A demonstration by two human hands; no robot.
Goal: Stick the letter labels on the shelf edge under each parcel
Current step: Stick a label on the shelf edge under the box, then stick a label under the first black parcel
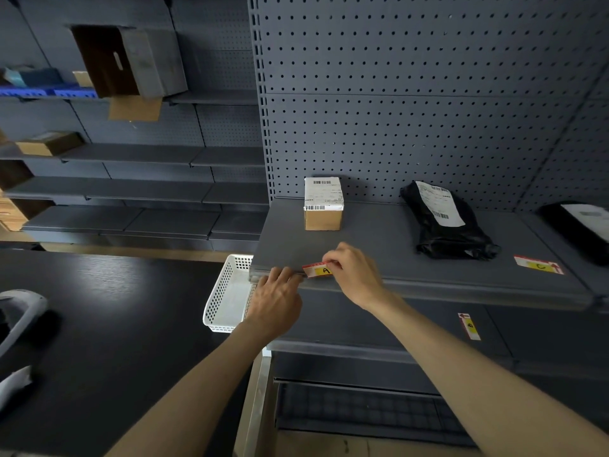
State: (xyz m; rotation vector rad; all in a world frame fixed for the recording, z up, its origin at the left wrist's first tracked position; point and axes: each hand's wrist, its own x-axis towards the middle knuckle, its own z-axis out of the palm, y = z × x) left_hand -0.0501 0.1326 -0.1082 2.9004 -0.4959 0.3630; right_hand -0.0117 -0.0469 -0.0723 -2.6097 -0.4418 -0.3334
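Note:
A small cardboard parcel (pixel 323 203) with white shipping labels stands on the grey shelf (pixel 389 252). Right of it lies a black bag parcel (pixel 445 222). My right hand (pixel 354 275) pinches the red, white and yellow "A" label (pixel 319 269) at the shelf's front edge, below the cardboard parcel. My left hand (pixel 276 301) rests its fingertips on that edge just left of the label. A "C" label (pixel 538 265) lies flat on the shelf top further right. Another label (pixel 469 326) lies on the lower shelf.
A white perforated basket (pixel 224 298) sits below the shelf's left corner, beside a dark table (pixel 99 324). A third black parcel (pixel 583 225) lies at the far right. Grey pegboard backs the shelf; shelving with cardboard boxes (pixel 128 61) runs along the left.

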